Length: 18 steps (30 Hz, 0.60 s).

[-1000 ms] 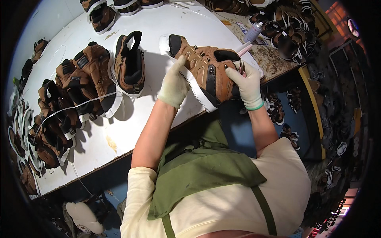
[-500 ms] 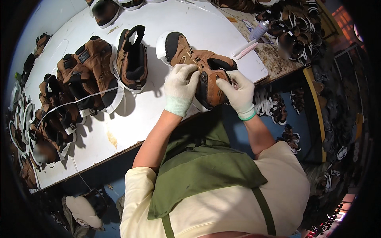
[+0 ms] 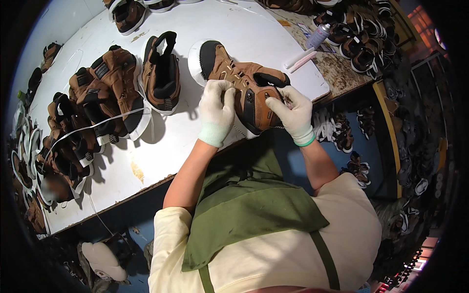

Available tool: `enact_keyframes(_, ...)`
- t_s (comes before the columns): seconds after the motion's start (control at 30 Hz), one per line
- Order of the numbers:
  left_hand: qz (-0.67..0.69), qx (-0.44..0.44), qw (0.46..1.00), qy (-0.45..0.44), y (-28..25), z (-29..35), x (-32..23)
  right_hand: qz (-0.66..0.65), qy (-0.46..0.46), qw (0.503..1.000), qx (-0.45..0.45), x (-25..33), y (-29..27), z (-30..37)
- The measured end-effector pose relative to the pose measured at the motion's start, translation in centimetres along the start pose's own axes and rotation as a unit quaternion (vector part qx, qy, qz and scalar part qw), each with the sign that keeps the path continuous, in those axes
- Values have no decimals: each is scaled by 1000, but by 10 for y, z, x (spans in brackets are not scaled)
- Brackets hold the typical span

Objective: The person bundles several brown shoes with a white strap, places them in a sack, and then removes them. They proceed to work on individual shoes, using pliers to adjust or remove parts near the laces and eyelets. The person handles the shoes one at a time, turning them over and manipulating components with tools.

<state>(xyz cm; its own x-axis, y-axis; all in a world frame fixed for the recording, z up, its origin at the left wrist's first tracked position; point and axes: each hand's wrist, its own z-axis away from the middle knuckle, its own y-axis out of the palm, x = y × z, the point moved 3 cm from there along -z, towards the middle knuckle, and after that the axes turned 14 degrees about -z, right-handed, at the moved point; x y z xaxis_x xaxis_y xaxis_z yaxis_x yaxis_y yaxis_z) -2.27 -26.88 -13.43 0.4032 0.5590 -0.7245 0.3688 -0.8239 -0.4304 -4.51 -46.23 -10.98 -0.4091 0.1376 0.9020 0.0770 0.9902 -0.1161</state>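
A brown and black work boot (image 3: 243,73) with a white sole lies tilted at the table's front edge, its toe pointing away to the left. My right hand (image 3: 296,108), in a white knit glove, grips the boot's ankle part, thumb pressed on the brown side panel. My left hand (image 3: 216,106), gloved likewise, is closed in a pinch beside the boot's lower lacing. Whatever its fingertips hold is hidden or too small to make out. No lace shows in the boot's eyelets. A single brown boot (image 3: 163,73) stands upright on the table to the left of my left hand.
More brown boots (image 3: 119,80) crowd the left of the white table (image 3: 163,151), with a white cord across them. At the right are a spray can (image 3: 318,36), two pens (image 3: 301,59) and a heap of shoes (image 3: 361,53). Shoes (image 3: 342,134) also lie below the table.
My left hand has drawn back a little to the left, away from the boot's eyelets. The boot's toe has shifted slightly left, while my right hand keeps its grip.
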Motion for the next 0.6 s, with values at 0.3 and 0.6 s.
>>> enact_keyframes(0.3,3,18,1000,0,-8,-1,-17,5,20,1000,4,2,0,-2)
enact_keyframes(0.6,-57,6,997,47,2,5,-10,122,22,991,56,21,5,-2)
